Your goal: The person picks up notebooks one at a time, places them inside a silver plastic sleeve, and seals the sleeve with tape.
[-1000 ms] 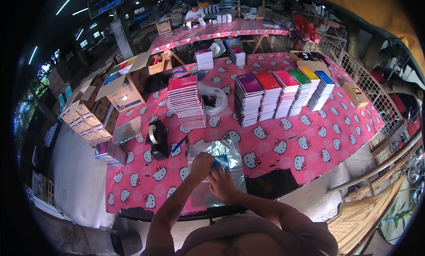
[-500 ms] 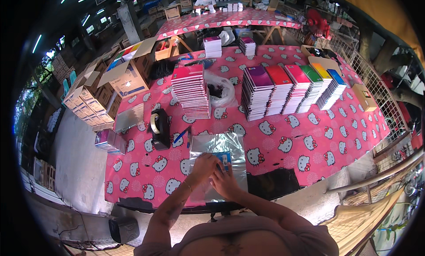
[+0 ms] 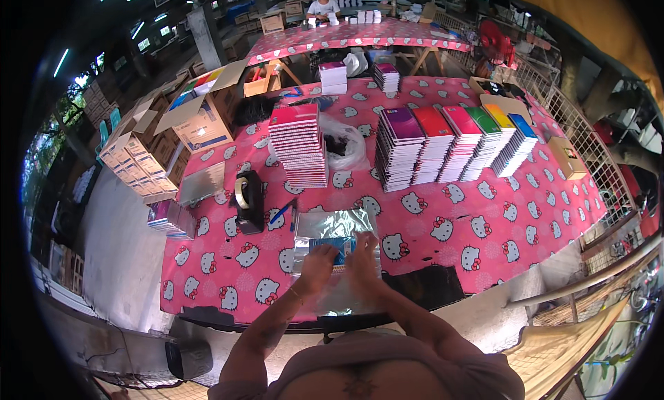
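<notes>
blue item (image 3: 342, 246) touches loosely curled left hand (image 3: 317, 266); right hand (image 3: 362, 259) blurred alongside.

Glossy plastic film (image 3: 321, 225) (slightly wrinkled), matt cardboard box (image 3: 200, 131).

Head-worn fisheye, facing down, table (image 3: 422, 242) close

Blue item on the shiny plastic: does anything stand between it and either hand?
Nothing visible does. The left hand covers part of the blue item; the blurred right hand is at its right end, contact unclear.
</notes>
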The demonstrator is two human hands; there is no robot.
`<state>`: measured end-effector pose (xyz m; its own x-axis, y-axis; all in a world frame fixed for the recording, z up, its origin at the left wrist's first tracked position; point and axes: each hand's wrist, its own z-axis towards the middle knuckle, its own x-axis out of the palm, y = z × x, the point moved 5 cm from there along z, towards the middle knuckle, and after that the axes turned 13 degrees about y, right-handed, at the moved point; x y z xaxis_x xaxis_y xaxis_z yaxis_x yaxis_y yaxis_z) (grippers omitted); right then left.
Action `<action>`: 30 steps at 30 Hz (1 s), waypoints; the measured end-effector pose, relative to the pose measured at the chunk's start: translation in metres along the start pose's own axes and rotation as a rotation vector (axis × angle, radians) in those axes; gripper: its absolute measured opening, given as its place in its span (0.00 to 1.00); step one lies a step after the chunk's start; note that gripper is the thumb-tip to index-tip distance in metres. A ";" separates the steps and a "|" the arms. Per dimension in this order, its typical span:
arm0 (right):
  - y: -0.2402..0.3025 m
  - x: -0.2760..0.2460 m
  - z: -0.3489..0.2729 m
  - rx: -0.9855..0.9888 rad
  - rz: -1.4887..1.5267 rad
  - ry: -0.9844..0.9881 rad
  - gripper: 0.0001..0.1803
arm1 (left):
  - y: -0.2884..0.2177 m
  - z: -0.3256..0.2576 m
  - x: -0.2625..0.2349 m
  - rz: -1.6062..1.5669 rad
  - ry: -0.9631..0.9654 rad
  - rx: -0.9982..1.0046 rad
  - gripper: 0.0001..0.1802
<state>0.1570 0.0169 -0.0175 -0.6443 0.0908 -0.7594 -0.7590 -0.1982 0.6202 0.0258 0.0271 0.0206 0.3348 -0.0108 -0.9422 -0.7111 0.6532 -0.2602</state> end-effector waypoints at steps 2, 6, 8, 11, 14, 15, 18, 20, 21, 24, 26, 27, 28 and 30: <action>0.009 -0.055 0.025 0.020 -0.177 -0.169 0.32 | -0.007 0.000 -0.003 0.059 0.042 -0.033 0.10; -0.091 -0.061 0.022 0.051 0.361 0.443 0.22 | -0.018 0.015 0.002 0.145 -0.012 0.059 0.10; -0.042 -0.082 0.001 -0.010 0.012 0.096 0.17 | -0.008 0.005 0.009 0.139 -0.012 -0.001 0.10; 0.009 -0.049 -0.035 -0.264 -0.180 0.302 0.21 | -0.005 0.004 0.018 0.118 -0.005 -0.023 0.11; 0.028 -0.024 -0.050 -0.312 -0.353 0.233 0.31 | -0.003 0.010 0.011 0.066 0.011 0.047 0.08; 0.034 -0.022 -0.052 -0.313 -0.387 0.227 0.32 | 0.001 0.010 0.009 0.058 -0.001 0.078 0.08; 0.039 -0.014 -0.051 -0.314 -0.514 0.235 0.34 | 0.005 0.006 0.007 0.032 -0.028 0.176 0.10; 0.036 -0.012 -0.047 -0.308 -0.507 0.253 0.35 | 0.006 0.004 0.007 0.025 0.006 0.164 0.10; 0.034 -0.014 -0.044 -0.301 -0.455 0.266 0.35 | 0.004 0.004 0.005 0.021 0.021 0.159 0.11; 0.026 -0.022 -0.032 -0.194 -0.254 0.322 0.35 | -0.004 0.001 0.008 0.089 0.186 0.026 0.16; 0.031 -0.029 -0.024 -0.178 -0.218 0.346 0.35 | -0.010 -0.009 0.016 0.137 0.155 0.021 0.17; 0.038 -0.034 -0.020 -0.207 -0.252 0.345 0.34 | -0.015 -0.013 0.015 0.162 0.142 0.019 0.18; 0.043 -0.036 -0.018 -0.237 -0.287 0.344 0.34 | -0.017 -0.015 0.014 0.144 0.126 0.002 0.19; 0.035 -0.027 -0.019 -0.303 -0.396 0.358 0.34 | -0.021 -0.018 0.011 0.104 0.092 -0.024 0.20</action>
<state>0.1494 -0.0112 0.0206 -0.2068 -0.1091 -0.9723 -0.8397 -0.4902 0.2336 0.0336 -0.0002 0.0116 0.2009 -0.0141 -0.9795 -0.7541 0.6360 -0.1638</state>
